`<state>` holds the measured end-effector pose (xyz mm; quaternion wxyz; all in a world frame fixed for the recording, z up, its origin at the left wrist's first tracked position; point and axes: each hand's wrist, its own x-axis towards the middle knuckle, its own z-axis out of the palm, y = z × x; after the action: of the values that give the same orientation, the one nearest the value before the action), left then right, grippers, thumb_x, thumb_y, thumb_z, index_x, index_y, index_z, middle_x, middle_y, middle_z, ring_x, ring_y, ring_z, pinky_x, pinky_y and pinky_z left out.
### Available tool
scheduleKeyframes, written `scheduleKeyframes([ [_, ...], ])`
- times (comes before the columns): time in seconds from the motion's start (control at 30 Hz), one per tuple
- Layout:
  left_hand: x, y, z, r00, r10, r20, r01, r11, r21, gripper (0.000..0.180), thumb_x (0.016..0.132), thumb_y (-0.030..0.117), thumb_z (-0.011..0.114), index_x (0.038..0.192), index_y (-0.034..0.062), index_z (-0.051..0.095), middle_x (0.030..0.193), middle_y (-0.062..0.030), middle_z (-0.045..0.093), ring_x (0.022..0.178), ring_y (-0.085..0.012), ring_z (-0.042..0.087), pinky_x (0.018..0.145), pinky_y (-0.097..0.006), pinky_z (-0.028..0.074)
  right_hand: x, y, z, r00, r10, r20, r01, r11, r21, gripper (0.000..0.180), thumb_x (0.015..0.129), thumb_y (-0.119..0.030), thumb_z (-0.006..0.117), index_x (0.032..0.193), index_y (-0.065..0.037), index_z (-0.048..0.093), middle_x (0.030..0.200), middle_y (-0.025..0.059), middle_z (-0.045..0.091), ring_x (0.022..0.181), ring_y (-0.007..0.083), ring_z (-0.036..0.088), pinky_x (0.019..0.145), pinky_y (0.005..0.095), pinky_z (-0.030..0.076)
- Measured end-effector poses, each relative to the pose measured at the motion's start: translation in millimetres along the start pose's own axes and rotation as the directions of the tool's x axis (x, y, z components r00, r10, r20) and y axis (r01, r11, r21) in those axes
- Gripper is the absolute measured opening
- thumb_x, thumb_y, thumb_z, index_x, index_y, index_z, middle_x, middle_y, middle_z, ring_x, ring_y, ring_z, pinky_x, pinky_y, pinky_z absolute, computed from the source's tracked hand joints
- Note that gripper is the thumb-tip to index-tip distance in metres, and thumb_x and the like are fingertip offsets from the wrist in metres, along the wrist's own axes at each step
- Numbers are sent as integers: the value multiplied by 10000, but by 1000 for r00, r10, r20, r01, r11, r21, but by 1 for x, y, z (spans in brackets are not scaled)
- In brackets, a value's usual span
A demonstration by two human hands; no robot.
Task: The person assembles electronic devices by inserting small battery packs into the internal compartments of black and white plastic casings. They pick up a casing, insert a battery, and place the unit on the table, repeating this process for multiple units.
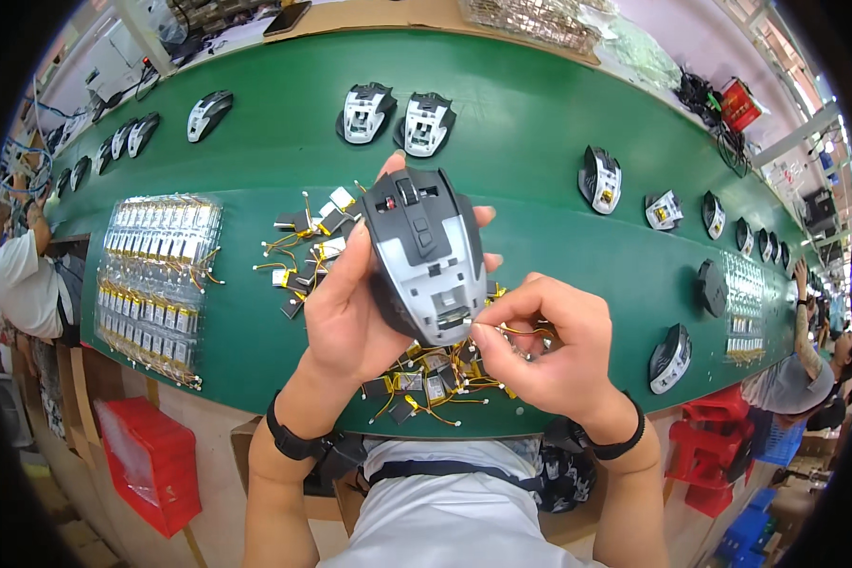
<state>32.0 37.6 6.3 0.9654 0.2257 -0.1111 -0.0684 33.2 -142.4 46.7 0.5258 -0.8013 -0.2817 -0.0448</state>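
Observation:
My left hand (343,317) is closed around a partly assembled computer mouse (433,248), grey-black with a light grey inner shell and a scroll wheel at its far end. Near its lower end, an opening (452,318) shows in the shell. There my right hand (554,346) pinches a thin battery wire (528,331) between thumb and forefinger, its small pale tip at the opening. Whether that tip sits inside cannot be made out. Below the mouse lies a loose heap of small batteries (435,385) with wires. More batteries (303,275) are scattered beside my left hand.
A clear plastic tray of batteries (161,241) lies at left on the green conveyor table (511,114). Two mice (426,125) stand ahead, with several others along both sides. One mouse (670,360) is near my right. Red stools (715,435) and co-workers (795,383) are beyond.

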Motion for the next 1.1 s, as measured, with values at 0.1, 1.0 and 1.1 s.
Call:
scheduleKeyframes([
  [0.1,-4,-8,-4,1000,0,-26,1,1000,27,665,1016,510,323,1554,144,189,1350,-287,484,1070,-390,615,889,-475,537,-4,1,-1,985,-169,-23,162,970,-180,148,692,-6,752,796,-58,661,632,16,531,496,119,501,465,259,415],
  [1.0,-17,-27,-17,946,39,-323,21,984,178,610,1036,479,226,1453,60,378,1175,-213,620,961,-291,654,816,-379,556,-16,14,16,928,-330,176,371,870,-324,201,674,4,738,850,-7,641,685,71,522,589,209,577,505,330,471],
  [1.1,-19,-27,-18,939,62,-337,9,979,204,586,1040,467,234,1422,56,401,1132,-194,623,887,-284,652,778,-377,552,-21,17,27,924,-351,152,382,864,-327,187,671,26,713,841,2,637,680,66,518,573,205,574,505,324,477],
])
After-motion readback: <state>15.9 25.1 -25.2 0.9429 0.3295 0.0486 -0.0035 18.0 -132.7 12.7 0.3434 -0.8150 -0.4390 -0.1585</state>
